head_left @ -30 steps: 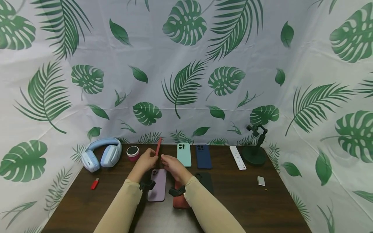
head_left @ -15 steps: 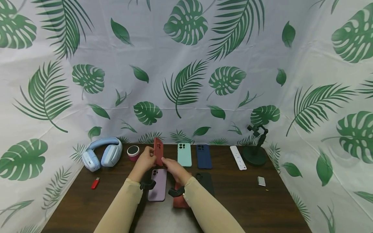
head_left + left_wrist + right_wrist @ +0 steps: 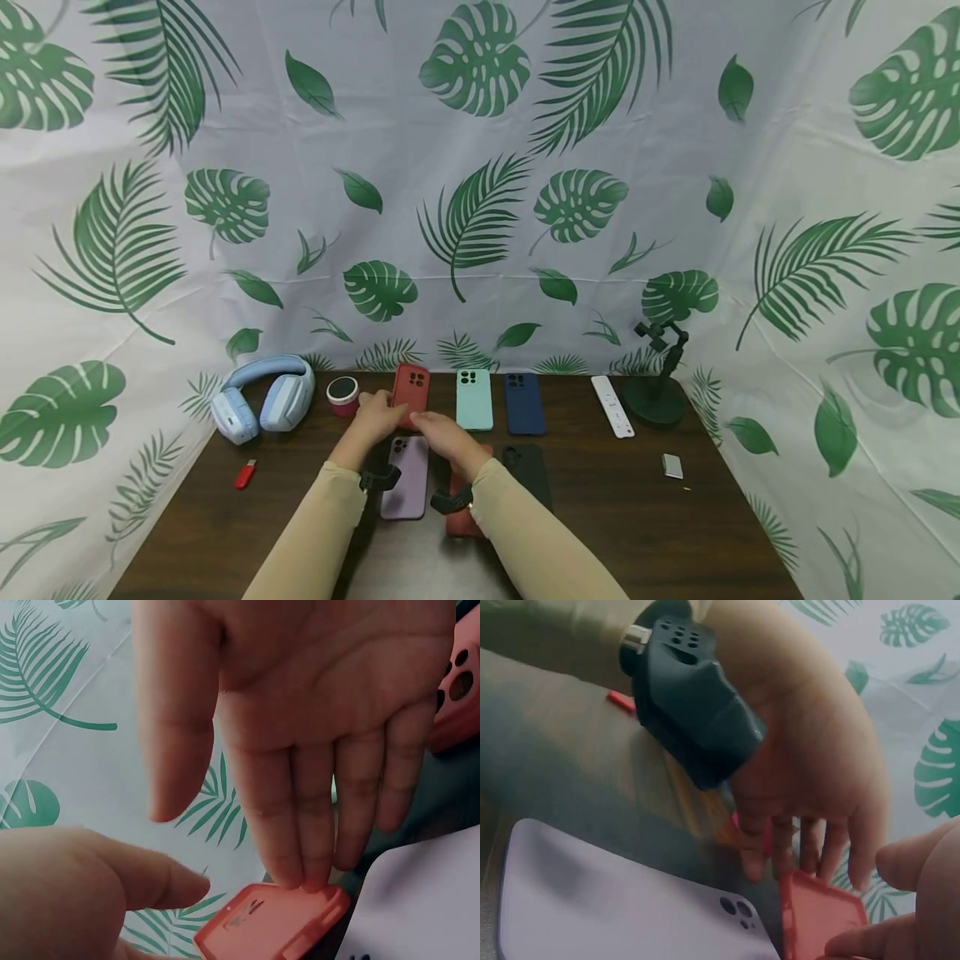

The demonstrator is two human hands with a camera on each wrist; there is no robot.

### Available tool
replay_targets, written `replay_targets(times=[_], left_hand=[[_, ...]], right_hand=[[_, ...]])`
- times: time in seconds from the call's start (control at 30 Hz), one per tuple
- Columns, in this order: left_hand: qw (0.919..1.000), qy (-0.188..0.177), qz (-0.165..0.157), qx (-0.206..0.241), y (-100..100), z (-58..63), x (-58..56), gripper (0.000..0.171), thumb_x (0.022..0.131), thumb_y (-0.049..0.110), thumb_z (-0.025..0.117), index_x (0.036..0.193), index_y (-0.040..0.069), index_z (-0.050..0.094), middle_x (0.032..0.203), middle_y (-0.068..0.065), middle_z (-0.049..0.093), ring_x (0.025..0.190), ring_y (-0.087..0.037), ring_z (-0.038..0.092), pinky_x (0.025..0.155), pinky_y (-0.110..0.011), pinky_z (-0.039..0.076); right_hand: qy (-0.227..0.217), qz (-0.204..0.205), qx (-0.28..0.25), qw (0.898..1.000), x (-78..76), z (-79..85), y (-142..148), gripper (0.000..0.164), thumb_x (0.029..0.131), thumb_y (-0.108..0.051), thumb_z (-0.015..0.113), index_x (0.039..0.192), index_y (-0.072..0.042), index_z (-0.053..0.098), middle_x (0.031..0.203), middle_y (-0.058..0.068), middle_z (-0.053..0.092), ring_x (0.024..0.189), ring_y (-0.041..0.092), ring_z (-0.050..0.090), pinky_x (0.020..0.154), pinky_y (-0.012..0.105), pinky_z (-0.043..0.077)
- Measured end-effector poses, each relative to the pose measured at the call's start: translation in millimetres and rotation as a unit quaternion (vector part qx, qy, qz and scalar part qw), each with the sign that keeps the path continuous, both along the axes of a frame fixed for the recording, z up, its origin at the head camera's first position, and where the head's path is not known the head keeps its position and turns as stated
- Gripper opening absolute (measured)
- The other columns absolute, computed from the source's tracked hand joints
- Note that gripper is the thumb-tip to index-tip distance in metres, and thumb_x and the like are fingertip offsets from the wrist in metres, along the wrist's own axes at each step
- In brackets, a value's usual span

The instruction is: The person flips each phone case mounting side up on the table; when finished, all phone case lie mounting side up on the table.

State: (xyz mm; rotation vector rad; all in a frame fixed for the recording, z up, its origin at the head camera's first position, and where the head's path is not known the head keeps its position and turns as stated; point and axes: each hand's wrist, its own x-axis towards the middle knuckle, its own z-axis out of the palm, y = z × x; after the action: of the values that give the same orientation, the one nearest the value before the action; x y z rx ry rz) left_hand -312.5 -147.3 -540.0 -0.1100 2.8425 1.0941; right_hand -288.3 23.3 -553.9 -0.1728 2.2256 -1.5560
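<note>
A red phone case (image 3: 412,385) lies at the back of the dark table with its camera cutouts at the far end. My left hand (image 3: 375,423) is at its near left edge, fingers extended and spread off it. My right hand (image 3: 447,437) touches its near edge with straight fingertips, the thumb held apart, as the left wrist view shows. The raised rim of the red case (image 3: 274,924) is visible there. Directly below both hands lies a lilac phone case (image 3: 405,485). Another red case (image 3: 463,523) is partly hidden under my right wrist, beside a black case (image 3: 531,473).
Mint (image 3: 474,407) and navy (image 3: 524,408) phone cases lie in the back row. Left are blue headphones (image 3: 287,402), a pink round item (image 3: 342,398) and a red USB stick (image 3: 244,475). Right are a white remote (image 3: 612,407), a dark stand (image 3: 655,402) and a small silver item (image 3: 672,466).
The red phone case, first held edge-on, has turned toward me and come down to lie in line with the mint one. My left fingers have loosened from it.
</note>
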Motion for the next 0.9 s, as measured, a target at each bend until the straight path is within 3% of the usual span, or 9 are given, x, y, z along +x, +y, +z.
replay_targets(times=[0.17,0.33,0.7,0.9], left_hand=[[0.9983,-0.032,-0.034,-0.034,3,-2.8,0.0,0.062,0.096,0.042,0.056,0.129,-0.011,0.058,0.127,-0.036,0.049,0.115,-0.053,0.051,0.099,-0.063,0.044],[0.9981,-0.040,-0.032,-0.035,4,-8.4,3.1,0.064,0.096,0.043,0.056,0.130,-0.011,0.057,0.129,-0.036,0.050,0.114,-0.051,0.050,0.098,-0.062,0.045],[0.9983,-0.036,-0.035,-0.030,5,-8.3,5.3,0.062,0.097,0.043,0.055,0.131,-0.010,0.057,0.130,-0.035,0.051,0.119,-0.052,0.049,0.100,-0.063,0.042],[0.9992,-0.011,-0.018,-0.033,5,-9.4,7.2,0.058,0.097,0.038,0.059,0.131,-0.009,0.054,0.123,-0.032,0.052,0.112,-0.048,0.051,0.093,-0.059,0.046]], right_hand=[[0.012,-0.012,0.040,0.999,2.4,-1.0,-1,0.067,0.103,-0.059,0.044,0.149,-0.012,0.051,0.155,0.010,0.049,0.145,0.033,0.043,0.116,0.057,0.036],[0.025,-0.007,0.060,0.998,3.2,-3.5,2,0.068,0.102,-0.060,0.044,0.150,-0.012,0.050,0.157,0.010,0.046,0.147,0.033,0.041,0.116,0.055,0.036],[0.024,0.004,0.037,0.999,2.9,-4.9,9,0.074,0.100,-0.065,0.046,0.150,-0.011,0.049,0.157,0.011,0.046,0.146,0.034,0.041,0.116,0.057,0.036],[0.026,0.012,0.013,1.000,1.0,-1.0,15,0.073,0.099,-0.064,0.048,0.150,-0.011,0.048,0.156,0.011,0.047,0.144,0.035,0.044,0.114,0.059,0.037]])
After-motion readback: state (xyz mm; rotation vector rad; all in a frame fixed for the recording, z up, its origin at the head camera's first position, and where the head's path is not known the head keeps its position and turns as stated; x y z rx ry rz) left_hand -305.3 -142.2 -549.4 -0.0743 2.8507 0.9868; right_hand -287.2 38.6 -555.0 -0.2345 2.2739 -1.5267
